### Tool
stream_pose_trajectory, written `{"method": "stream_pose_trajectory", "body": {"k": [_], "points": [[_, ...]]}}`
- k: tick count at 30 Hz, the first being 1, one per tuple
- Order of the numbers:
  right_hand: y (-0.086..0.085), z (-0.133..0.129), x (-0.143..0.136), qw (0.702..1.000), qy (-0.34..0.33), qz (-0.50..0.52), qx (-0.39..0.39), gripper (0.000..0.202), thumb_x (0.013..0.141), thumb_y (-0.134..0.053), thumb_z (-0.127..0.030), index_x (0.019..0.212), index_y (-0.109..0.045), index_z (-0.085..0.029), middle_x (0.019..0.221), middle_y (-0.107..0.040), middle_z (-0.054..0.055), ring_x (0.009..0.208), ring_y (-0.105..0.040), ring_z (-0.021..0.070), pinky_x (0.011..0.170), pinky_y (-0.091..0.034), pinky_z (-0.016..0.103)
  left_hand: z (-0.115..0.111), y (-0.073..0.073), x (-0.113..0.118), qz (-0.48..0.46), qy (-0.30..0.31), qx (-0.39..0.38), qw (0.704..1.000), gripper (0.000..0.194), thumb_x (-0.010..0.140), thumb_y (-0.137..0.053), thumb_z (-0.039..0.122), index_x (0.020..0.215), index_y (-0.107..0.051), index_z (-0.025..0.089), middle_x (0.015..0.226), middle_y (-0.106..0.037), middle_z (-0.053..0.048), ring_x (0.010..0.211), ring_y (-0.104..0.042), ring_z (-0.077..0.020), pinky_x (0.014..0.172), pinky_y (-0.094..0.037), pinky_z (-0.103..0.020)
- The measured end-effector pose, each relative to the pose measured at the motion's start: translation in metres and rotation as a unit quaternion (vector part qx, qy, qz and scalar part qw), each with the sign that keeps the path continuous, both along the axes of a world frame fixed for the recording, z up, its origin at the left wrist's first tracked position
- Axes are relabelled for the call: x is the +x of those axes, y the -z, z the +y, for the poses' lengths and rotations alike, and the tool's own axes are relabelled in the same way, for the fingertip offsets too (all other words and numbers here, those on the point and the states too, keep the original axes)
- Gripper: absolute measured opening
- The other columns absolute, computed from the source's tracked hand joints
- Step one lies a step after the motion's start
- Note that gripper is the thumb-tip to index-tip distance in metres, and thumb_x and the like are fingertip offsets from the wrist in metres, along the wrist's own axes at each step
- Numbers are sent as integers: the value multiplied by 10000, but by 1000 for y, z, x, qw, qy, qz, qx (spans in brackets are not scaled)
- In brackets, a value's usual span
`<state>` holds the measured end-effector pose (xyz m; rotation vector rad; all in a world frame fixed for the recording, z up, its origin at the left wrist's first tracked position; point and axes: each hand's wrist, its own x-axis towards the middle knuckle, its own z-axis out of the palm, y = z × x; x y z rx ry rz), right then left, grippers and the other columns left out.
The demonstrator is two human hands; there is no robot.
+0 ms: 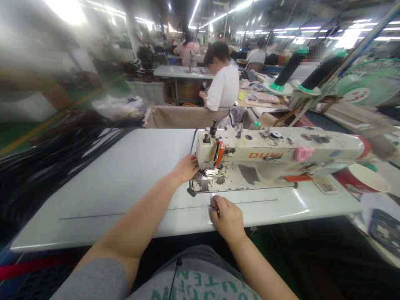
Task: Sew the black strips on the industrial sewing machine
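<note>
The left hand [185, 167] is beside the head of the industrial sewing machine [231, 143], right of centre in the frame; its fingertips are hidden, so I cannot tell what it holds. A sudden start of the machine could, I think, injure them. The right hand [228, 217], at lower centre, grips a thin pointed metal tool [213, 207], which might scratch the white tabletop [140, 166] if it slipped. The machine is cream-white, with orange lettering [266, 155] and a worn, dark-spotted bed [229, 178].

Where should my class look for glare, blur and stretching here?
Head view: a bright light burns out, upper left, and glare streaks the white table toward the right; head view: the black strips at left smear, while the sewing machine looks sharper; head view: the fan looks stretched at the right edge.
</note>
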<state>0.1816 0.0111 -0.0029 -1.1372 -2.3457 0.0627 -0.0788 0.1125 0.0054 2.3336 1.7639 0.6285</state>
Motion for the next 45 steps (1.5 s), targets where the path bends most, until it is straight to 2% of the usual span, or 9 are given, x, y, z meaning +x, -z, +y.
{"method": "stream_pose_trajectory", "body": {"k": [4, 9, 16, 21, 25, 32, 37, 41, 45], "points": [[0, -1, 0, 1000, -3, -2, 2, 184, 873, -544, -135, 1012, -650, -191, 799, -685, 25, 684, -591, 176, 660, -387, 292, -16, 1, -7, -46, 11, 3, 999, 108, 887, -718, 255, 950, -799, 219, 1041, -766, -66, 1000, -694, -241, 955, -542, -377], [0, -1, -1, 1000, -1, 0, 3, 203, 872, -540, -137, 1033, -653, -190, 818, -697, 31, 697, -600, 183, 663, -398, 297, -25, 0, -3, -106, -33, 3, 994, 111, 839, -748, 167, 892, -813, 240, 983, -769, -33, 938, -703, -201, 920, -546, -334], [1, -2, 0, 1000, 0, -5, -1, 211, 872, -540, -150, 1049, -647, -194, 822, -700, 37, 724, -612, 192, 676, -404, 295, -37, -2, 8, -136, -73, -29, 988, 144, 846, -723, 138, 917, -802, 234, 992, -734, -27, 927, -695, -177, 904, -550, -299], [2, -2, -1, 1000, -3, -4, -11, 207, 873, -540, -155, 1046, -646, -199, 826, -700, 37, 724, -613, 190, 674, -403, 292, -53, -1, 19, -155, -115, -58, 979, 145, 852, -718, 127, 939, -786, 219, 994, -700, -20, 853, -677, -151, 827, -543, -271], [1, -2, -1, 1000, -1, -7, -12, 204, 878, -543, -160, 1052, -643, -199, 834, -705, 38, 736, -623, 192, 679, -409, 292, -57, -4, 24, -166, -131, -59, 976, 129, 849, -722, 111, 915, -780, 206, 967, -689, -18, 827, -665, -143, 788, -532, -258], [-3, -3, -2, 1000, -3, -7, -8, 175, 879, -548, -160, 1021, -645, -196, 803, -687, 28, 722, -625, 192, 668, -411, 296, -66, -7, 49, -165, -197, -75, 963, 55, 849, -755, 146, 884, -777, 183, 946, -678, -39, 811, -666, -147, 816, -540, -268], [-4, -3, -2, 1000, -2, 2, -16, 161, 886, -547, -164, 1010, -643, -200, 797, -686, 29, 722, -628, 191, 676, -420, 288, -75, -11, 75, -155, -237, -97, 954, 169, 919, -679, 206, 1055, -767, 159, 1094, -691, -101, 940, -697, -186, 922, -550, -294], [-4, -3, 0, 999, -7, 29, -27, 178, 876, -540, -150, 1012, -642, -201, 794, -693, 30, 725, -635, 190, 681, -435, 283, -77, -26, 81, -86, -214, -139, 963, 246, 944, -541, 139, 1063, -756, 148, 1128, -682, -130, 1022, -694, -219, 983, -532, -314], [-6, -2, 3, 994, -28, 90, -61, 197, 864, -543, -124, 1008, -650, -205, 854, -726, 37, 749, -659, 182, 701, -466, 270, -79, -34, 77, -42, -177, -187, 965, 296, 948, -515, 123, 1159, -720, 157, 1187, -671, -136, 1032, -702, -222, 967, -529, -310]]}}
